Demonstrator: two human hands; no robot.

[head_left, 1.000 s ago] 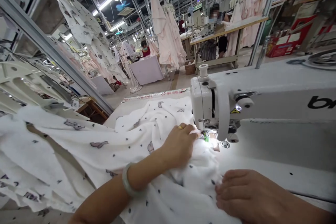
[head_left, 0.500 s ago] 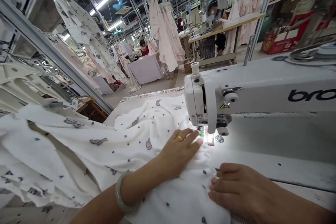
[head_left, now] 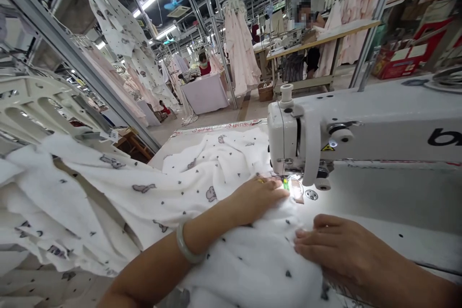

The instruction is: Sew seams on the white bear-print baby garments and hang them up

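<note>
White printed fabric (head_left: 195, 183) with grey animal figures and small dark dots spreads over the sewing table and under the presser foot of a white sewing machine (head_left: 288, 139). My left hand (head_left: 254, 199), wearing a ring, lies on the fabric with fingers stretched toward the lit needle area. Its fingertips are close beside a small green and yellow piece (head_left: 286, 184) at the foot. Nearer to me, my right hand (head_left: 342, 250) has its fingers curled on the fabric's right edge, gripping it; the thumb side is partly hidden.
Cream plastic hangers (head_left: 39, 106) and draped fabric stand at the left, beside a slanting metal rail (head_left: 83, 62). Pink garments (head_left: 240, 50) hang ahead. Beyond, a person (head_left: 305, 14) sits at another machine table. A red box (head_left: 397, 60) is at the right.
The view has shifted, so the machine appears further right. My left hand has slid closer to the needle, its fingers flatter. Both hands and the fabric edge have moved slightly forward.
</note>
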